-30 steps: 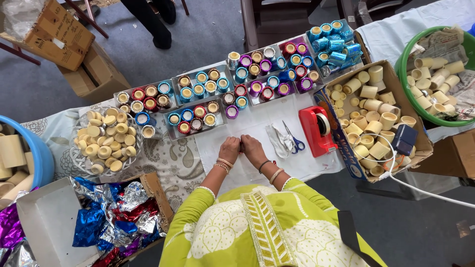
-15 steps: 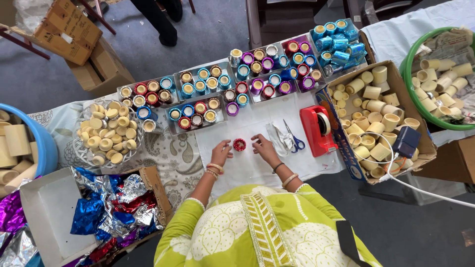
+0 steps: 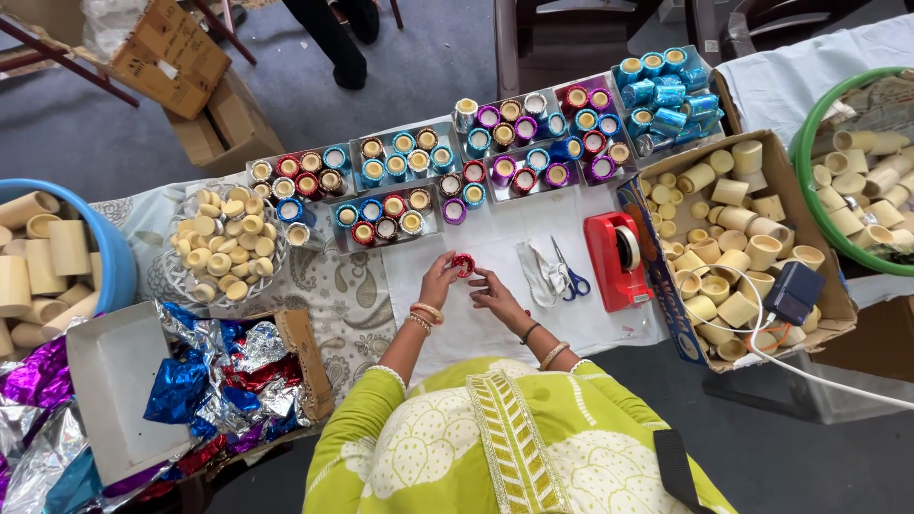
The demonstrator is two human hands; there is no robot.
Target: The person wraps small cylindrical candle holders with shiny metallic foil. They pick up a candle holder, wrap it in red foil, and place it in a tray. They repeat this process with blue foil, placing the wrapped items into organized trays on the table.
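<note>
Left hand (image 3: 440, 282) pinching the left edge of a small red foil-wrapped ring (image 3: 463, 264), raised off the white cloth on the bench (image 3: 495, 233) and carried further forward than half a second ago. Right hand (image 3: 494, 290) curled with fingertips on the ring's right side, now trailing lower than the left. Unmoved just to the right: scissors (image 3: 569, 274), then red tape dispenser (image 3: 616, 260).

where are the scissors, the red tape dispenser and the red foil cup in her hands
scissors (image 3: 577, 283): head view, on the blue handles
red tape dispenser (image 3: 609, 269): head view, on its red body left of the tape roll
red foil cup (image 3: 463, 265): head view, on its rim between the fingertips of both hands
</note>
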